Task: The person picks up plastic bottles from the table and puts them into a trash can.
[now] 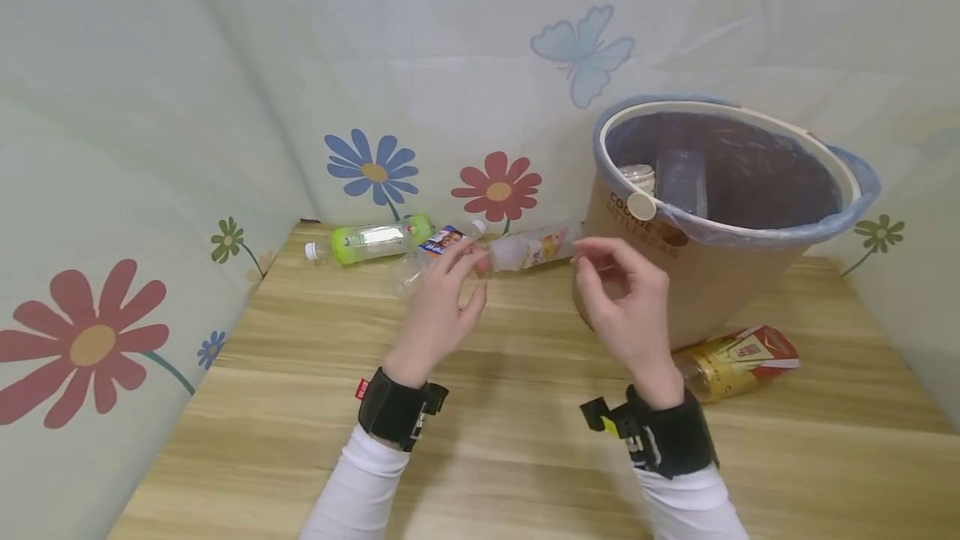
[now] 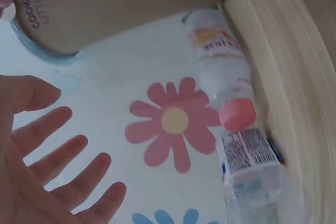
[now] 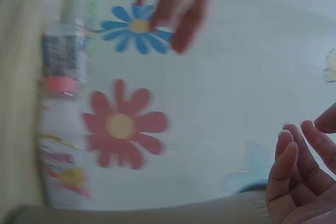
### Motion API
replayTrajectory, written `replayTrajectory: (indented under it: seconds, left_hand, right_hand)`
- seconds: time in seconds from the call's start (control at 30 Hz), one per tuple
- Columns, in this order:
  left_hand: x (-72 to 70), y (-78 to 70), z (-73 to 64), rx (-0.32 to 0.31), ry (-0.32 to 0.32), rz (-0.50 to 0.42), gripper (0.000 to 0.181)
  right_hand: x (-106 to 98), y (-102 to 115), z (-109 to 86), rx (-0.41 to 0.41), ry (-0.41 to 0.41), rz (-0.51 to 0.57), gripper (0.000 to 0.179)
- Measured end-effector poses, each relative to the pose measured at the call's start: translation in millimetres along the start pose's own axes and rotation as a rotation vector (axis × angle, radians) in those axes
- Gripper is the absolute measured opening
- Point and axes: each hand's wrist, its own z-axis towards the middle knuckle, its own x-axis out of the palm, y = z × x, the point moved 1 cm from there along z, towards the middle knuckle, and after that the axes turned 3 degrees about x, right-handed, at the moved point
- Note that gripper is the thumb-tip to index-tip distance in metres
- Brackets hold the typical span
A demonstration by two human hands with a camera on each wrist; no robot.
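Fingers spread, my left hand (image 1: 438, 311) hovers over the table and holds nothing. In the head view it overlaps a clear bottle (image 1: 411, 272) with a blue label and a white cap. Just beyond its fingertips lies a whitish bottle (image 1: 528, 250), whose pink cap (image 2: 237, 114) shows in the left wrist view. My right hand (image 1: 630, 302) is raised in front of the brown bin (image 1: 720, 290), its fingers loosely bent and nothing between them. On the left, a green-labelled bottle (image 1: 382, 240) lies at the back of the table.
A bluish liner (image 1: 765, 234) covers the bin's rim; a clear plastic container (image 1: 681, 182) shows inside. At the bin's front right foot lies a bottle with a yellow and red label (image 1: 738, 363). A flower-printed cloth (image 1: 450, 65) hangs behind the wooden table (image 1: 510, 440).
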Motion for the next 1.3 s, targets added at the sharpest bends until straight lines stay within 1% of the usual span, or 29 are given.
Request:
replayTrajectory:
  seconds: [0.13, 0.27, 0.33, 0.47, 0.53, 0.6, 0.7, 0.77, 0.9, 1.0, 1.17, 1.3]
  left_hand:
    - [-4.7, 15.3, -2.3, -0.025, 0.014, 0.096, 0.041]
    - [-11.3, 32.3, -4.7, -0.066, 0.017, 0.198, 0.043]
    - [-14.2, 42.1, -6.5, -0.097, 0.033, 0.232, 0.045]
    - [-18.1, 61.6, -10.7, -0.188, 0.092, 0.257, 0.050]
    - [-19.6, 70.3, -13.1, -0.231, 0.113, 0.255, 0.053]
    - [-19.8, 78.6, -16.0, -0.262, 0.126, 0.254, 0.055]
    - [-19.4, 88.1, -19.4, -0.290, 0.140, 0.250, 0.057]
    - [-18.8, 93.0, -21.0, -0.306, 0.153, 0.249, 0.059]
    - [-17.4, 101.1, -23.0, -0.344, 0.185, 0.254, 0.063]
    - [-14.5, 104.9, -22.7, -0.361, 0.207, 0.262, 0.064]
    - [-11.0, 107.3, -20.7, -0.372, 0.246, 0.261, 0.063]
    - [-8.3, 107.2, -18.2, -0.358, 0.273, 0.267, 0.058]
  right_hand:
    - [16, -11, -18.1, 0.060, 0.053, -0.039, 0.019]
    - [26, -21, -24.6, 0.079, 0.106, -0.059, 0.024]
    - [30, -24, -26.7, 0.086, 0.133, -0.053, 0.027]
    - [35, -27, -29.5, 0.085, 0.174, -0.059, 0.031]
    - [37, -27, -29.8, 0.080, 0.186, -0.062, 0.031]
    - [41, -36, -31.4, 0.075, 0.196, -0.060, 0.031]
    - [45, -50, -35.0, 0.075, 0.209, -0.061, 0.032]
    - [47, -60, -37.8, 0.078, 0.221, -0.064, 0.033]
    - [48, -62, -39.7, 0.079, 0.247, -0.057, 0.034]
    - [48, -63, -39.9, 0.071, 0.252, -0.050, 0.034]
    - [48, -64, -39.9, 0.067, 0.251, -0.060, 0.035]
    - [47, -64, -39.4, 0.081, 0.251, -0.070, 0.034]
